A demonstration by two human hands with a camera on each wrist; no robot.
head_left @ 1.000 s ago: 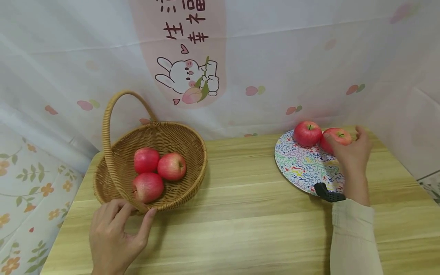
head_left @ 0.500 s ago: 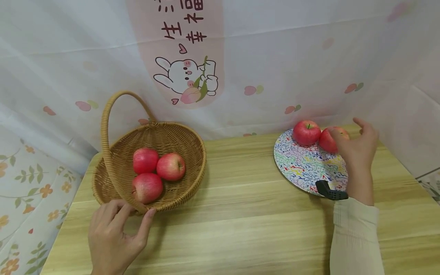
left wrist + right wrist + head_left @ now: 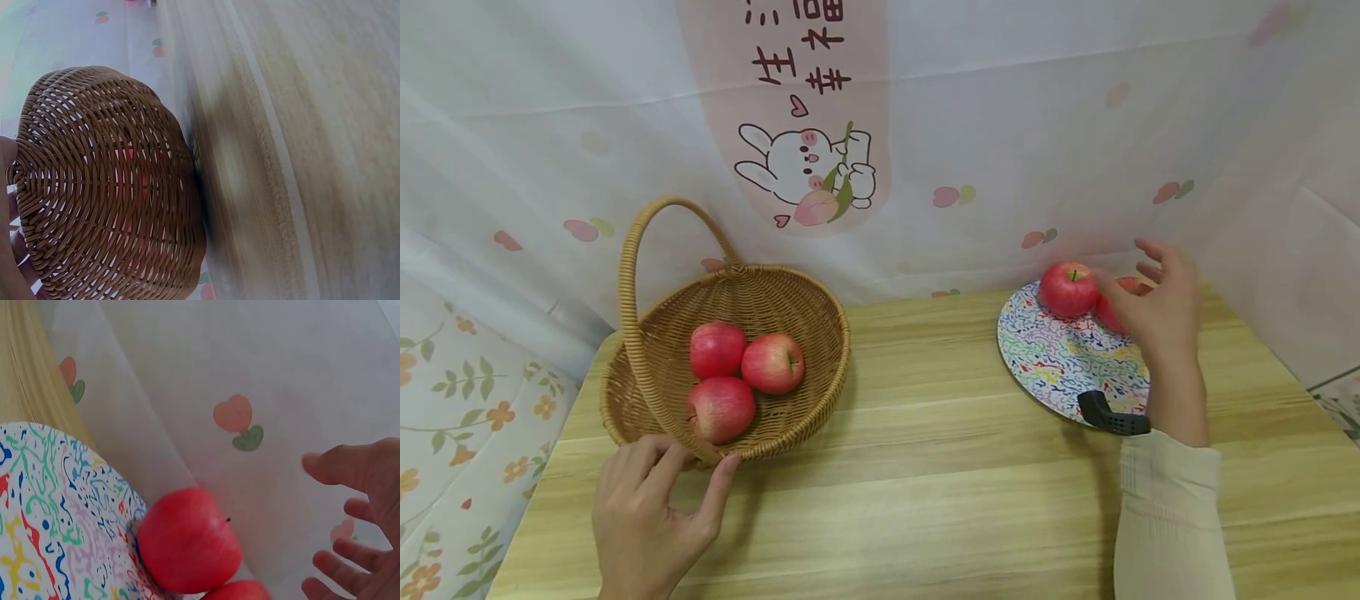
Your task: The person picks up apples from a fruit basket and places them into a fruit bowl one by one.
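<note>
At the left of the head view, a wicker basket (image 3: 820, 417) with an arched handle holds three red apples (image 3: 772, 363). My left hand (image 3: 651, 517) pinches its near rim at the foot of the handle; the left wrist view shows the woven side (image 3: 112, 187) close up. On the right lies a round plate (image 3: 1060, 358) with a colourful squiggle pattern. Two red apples sit at its far edge, the left one (image 3: 1068, 289) in full view, the other (image 3: 1112, 317) partly hidden behind my right hand (image 3: 1165, 312). That hand hovers over them, fingers spread and holding nothing.
A wood-grain table (image 3: 917, 467) carries both basket and plate. Directly behind stands a white curtain (image 3: 1000, 125) with a rabbit print. A black wrist-camera piece (image 3: 1112, 414) juts out from the right wrist over the plate's near edge.
My right hand drew back to the right from the right-hand apple, then came left and up over the two apples. The left hand and basket stay put.
</note>
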